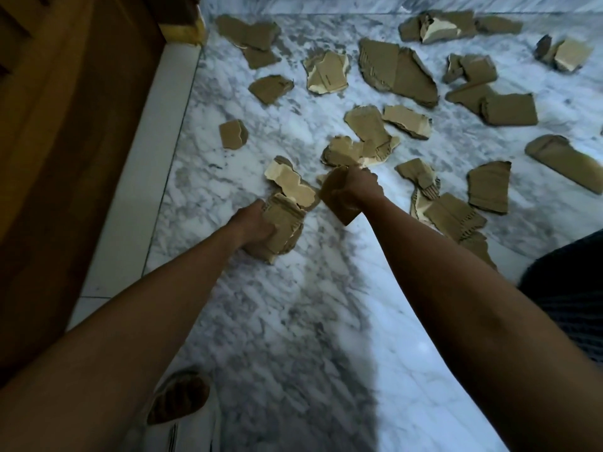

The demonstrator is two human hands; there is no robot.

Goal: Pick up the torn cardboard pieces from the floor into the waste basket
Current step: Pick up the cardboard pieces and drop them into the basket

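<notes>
1. While both arms reach low over the marble floor [293, 321], my left hand [253, 225] has its grip closed round a bundle of torn cardboard [284, 220], several pieces stacked together, pale inner face showing on top.
2. My right hand [359, 187] is clenched too, gripping a brown piece [336, 199] just above the floor, right beside the left bundle.
3. So two handfuls are gathered, and I'd say that's only the start.
4. Plenty left: a small scrap [232, 134] sits alone to the left, a heap [355, 151] lies just beyond my right knuckles, a big slab [396, 71] farther out, and more pieces [489, 187] spread off to the right and along the far wall.
5. No waste basket in view, so I can't tell how much has gone in, or where these handfuls must travel.
6. By my reckoning, many more trips to go.
</notes>
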